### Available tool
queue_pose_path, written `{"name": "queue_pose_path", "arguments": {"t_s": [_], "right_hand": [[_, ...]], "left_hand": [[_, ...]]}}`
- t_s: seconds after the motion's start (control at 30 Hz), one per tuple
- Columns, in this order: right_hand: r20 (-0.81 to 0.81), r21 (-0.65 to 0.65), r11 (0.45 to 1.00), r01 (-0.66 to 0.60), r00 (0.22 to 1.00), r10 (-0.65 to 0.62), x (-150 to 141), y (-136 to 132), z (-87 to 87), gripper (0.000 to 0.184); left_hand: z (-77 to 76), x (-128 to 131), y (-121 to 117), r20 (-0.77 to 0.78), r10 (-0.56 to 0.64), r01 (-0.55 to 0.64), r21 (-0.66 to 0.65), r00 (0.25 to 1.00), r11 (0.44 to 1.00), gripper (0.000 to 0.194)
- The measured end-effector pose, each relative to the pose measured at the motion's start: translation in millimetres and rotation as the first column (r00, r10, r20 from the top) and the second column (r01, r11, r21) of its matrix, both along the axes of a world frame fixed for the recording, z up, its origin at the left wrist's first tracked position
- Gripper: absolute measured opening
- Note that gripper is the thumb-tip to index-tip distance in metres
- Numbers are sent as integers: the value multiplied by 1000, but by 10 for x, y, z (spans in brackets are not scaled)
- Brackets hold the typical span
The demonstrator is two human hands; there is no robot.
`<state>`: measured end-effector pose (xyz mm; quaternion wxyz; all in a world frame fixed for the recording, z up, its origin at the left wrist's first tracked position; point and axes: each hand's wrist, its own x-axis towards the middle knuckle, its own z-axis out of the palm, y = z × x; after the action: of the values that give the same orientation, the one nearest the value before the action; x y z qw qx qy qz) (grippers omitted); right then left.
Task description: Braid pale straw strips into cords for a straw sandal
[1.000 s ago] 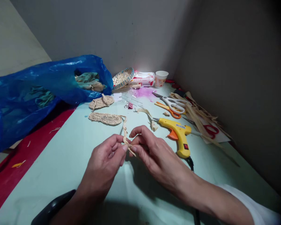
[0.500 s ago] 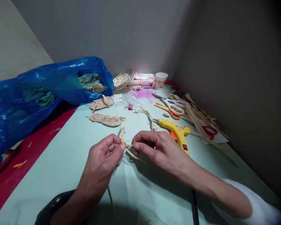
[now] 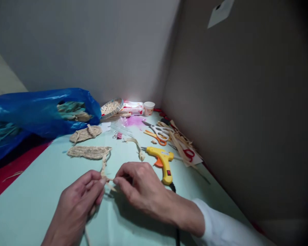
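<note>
My left hand [image 3: 79, 201] is closed, pinching a pale straw braid [image 3: 104, 165] near its working end. The braid runs back to a coiled, sole-shaped straw piece [image 3: 88, 152] lying flat on the table. Between thumb and forefinger, my right hand [image 3: 141, 188] grips one loose straw strand of the braid, held out to the right. Another loose strand [image 3: 111, 187] hangs below the pinch. Behind the coiled piece lies a small straw sandal [image 3: 86, 134] with straps across it.
A yellow glue gun [image 3: 162, 158] lies right of my right hand, its cord running beneath that forearm. Beyond are scissors [image 3: 161, 131], straw strips [image 3: 178, 141], a binder clip [image 3: 118, 135], a paper cup [image 3: 149, 108] and a woven basket [image 3: 112, 108]. A blue plastic bag [image 3: 41, 106] bulges at left.
The view has swung right and up, so everything sits lower and further left. My right hand has drawn its strand out to the right, while my left hand keeps its pinch.
</note>
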<state>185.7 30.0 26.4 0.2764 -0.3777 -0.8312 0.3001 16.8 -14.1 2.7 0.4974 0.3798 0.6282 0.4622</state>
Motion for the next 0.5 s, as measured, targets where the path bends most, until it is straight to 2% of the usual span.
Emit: {"name": "queue_pose_path", "arguments": {"t_s": [0.1, 0.17, 0.23, 0.27, 0.3, 0.33, 0.37, 0.43, 0.5], "right_hand": [[73, 29, 999, -42, 997, 40, 12, 0, -15, 20], [157, 55, 995, -83, 985, 74, 51, 60, 41, 24], [293, 113, 993, -35, 956, 1, 154, 215, 156, 25], [366, 156, 986, 51, 925, -106, 236, 329, 224, 25], [461, 216, 962, 169, 851, -253, 336, 464, 289, 24], [542, 281, 919, 276, 745, -389, 450, 608, 343, 25], [568, 305, 884, 355, 677, -468, 570, 754, 379, 26], [611, 297, 846, 444, 592, -525, 798, 1008, 379, 24], [656, 265, 818, 511, 526, -541, 966, 1172, 295, 21]], "left_hand": [[-76, -59, 31, 57, 8, -6, -43, 998, 999, 36], [-87, -82, 48, 88, 43, -39, -48, 995, 998, 38], [-55, -91, 63, 97, 76, -72, -45, 992, 996, 39], [-21, -93, 71, 94, 88, -84, -40, 992, 996, 40], [24, -94, 81, 89, 90, -87, -33, 992, 996, 40], [78, -95, 94, 83, 86, -85, -25, 993, 996, 39], [141, -97, 111, 76, 82, -82, -16, 994, 997, 38], [278, -105, 158, 60, 72, -73, 5, 996, 997, 35], [403, -114, 216, 41, 47, -49, 47, 998, 998, 31]]}}
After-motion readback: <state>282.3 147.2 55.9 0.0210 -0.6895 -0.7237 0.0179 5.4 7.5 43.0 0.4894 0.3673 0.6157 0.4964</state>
